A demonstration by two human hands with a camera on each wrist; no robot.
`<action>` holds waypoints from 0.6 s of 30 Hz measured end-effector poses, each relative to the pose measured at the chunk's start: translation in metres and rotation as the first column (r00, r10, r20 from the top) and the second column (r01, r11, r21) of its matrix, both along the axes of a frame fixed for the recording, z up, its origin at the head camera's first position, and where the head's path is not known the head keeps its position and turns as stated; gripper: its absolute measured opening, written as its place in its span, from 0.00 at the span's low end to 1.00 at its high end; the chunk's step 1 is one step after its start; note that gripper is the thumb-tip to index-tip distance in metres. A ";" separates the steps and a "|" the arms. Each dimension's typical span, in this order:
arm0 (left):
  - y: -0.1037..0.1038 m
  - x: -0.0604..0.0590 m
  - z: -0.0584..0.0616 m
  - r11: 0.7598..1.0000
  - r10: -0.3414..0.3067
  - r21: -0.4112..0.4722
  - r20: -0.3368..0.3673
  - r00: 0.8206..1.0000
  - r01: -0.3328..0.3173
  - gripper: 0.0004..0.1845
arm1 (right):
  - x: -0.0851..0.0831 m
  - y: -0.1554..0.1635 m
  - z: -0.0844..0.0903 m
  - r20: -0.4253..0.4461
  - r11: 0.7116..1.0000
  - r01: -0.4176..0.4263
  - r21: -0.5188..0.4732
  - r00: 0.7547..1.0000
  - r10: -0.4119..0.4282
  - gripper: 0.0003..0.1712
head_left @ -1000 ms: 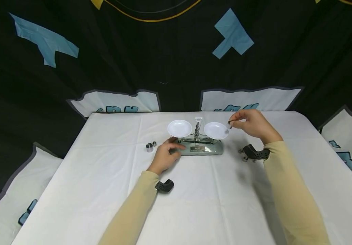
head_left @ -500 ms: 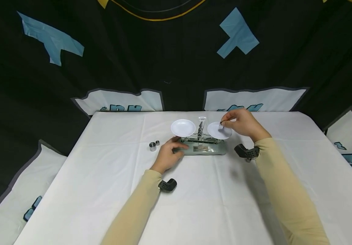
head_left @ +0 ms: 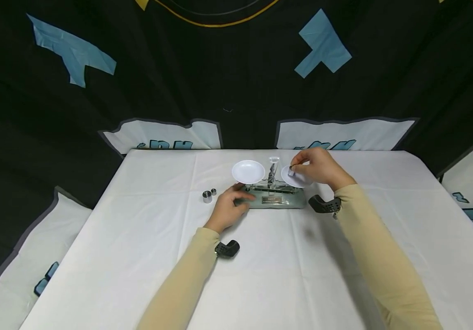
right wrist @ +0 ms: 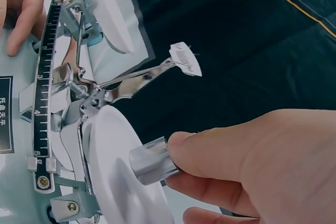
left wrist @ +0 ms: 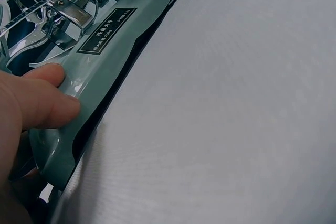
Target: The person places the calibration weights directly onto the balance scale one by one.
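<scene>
A green balance scale (head_left: 283, 200) with two white pans stands near the table's back. On its base's left end rests my left hand (head_left: 229, 204); in the left wrist view, thumb and a finger lie on the green top, with others round the end. My right hand (head_left: 318, 166) pinches a silver cylindrical weight (right wrist: 149, 161) by its top, between thumb and fingers. The weight is tilted at the right pan (right wrist: 118, 166); whether it touches the pan, I cannot tell. The left pan (head_left: 248, 172) holds nothing.
Two metal weights (head_left: 207, 197) stand on the white-clothed table (head_left: 257, 279), left of the scale. More metal shows partly behind the right wrist's black camera (head_left: 324, 204). A dark curtain (head_left: 236, 82) hangs behind the table.
My right hand has carried the weight leftward from beside the right pan to over that pan. My left hand stays on the base. The head view has shifted slightly.
</scene>
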State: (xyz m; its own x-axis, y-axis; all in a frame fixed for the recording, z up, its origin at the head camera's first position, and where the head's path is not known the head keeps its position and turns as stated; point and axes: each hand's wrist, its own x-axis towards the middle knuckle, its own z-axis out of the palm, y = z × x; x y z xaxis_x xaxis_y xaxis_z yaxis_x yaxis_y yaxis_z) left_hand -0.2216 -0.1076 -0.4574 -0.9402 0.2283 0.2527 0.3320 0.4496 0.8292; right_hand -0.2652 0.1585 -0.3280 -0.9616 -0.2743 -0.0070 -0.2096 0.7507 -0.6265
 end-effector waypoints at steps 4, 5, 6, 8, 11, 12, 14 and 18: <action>0.000 0.000 0.000 1.000 0.003 0.009 0.013 1.000 -0.003 0.12 | 0.000 -0.004 -0.002 0.006 1.000 0.008 0.008 1.000 -0.008 0.08; 0.000 0.000 0.000 1.000 0.004 0.011 0.013 1.000 -0.004 0.12 | -0.001 -0.004 -0.002 0.007 1.000 0.009 0.009 1.000 -0.009 0.08; 0.000 0.000 0.000 1.000 0.005 0.012 0.012 1.000 -0.005 0.12 | -0.001 -0.005 -0.003 0.007 1.000 0.009 0.009 1.000 -0.009 0.08; 0.000 0.000 0.000 1.000 0.007 0.015 0.010 1.000 -0.007 0.12 | -0.001 -0.006 -0.005 0.011 1.000 0.009 0.011 1.000 -0.009 0.09; 0.000 0.000 0.000 1.000 0.003 0.019 0.006 1.000 -0.003 0.12 | -0.001 -0.006 -0.007 0.007 1.000 0.004 0.013 1.000 -0.004 0.09; 0.000 0.000 0.000 1.000 0.002 0.016 0.006 1.000 -0.002 0.12 | -0.001 -0.006 -0.007 0.007 1.000 0.002 0.012 1.000 -0.002 0.09; 0.000 0.001 0.000 1.000 -0.001 0.011 0.006 1.000 0.001 0.12 | 0.000 -0.006 -0.008 0.006 1.000 0.002 0.011 1.000 -0.002 0.09; 0.000 0.001 0.002 1.000 0.001 -0.004 0.000 1.000 -0.001 0.12 | 0.001 -0.007 -0.007 0.012 1.000 0.007 0.004 1.000 -0.007 0.09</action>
State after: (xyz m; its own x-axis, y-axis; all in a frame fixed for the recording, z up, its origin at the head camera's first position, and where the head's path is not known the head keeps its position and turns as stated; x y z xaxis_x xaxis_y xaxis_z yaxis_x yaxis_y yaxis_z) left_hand -0.2205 -0.1079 -0.4558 -0.9405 0.2282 0.2519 0.3315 0.4529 0.8276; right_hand -0.2641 0.1519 -0.3349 -0.9635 -0.2671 -0.0200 -0.1962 0.7544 -0.6264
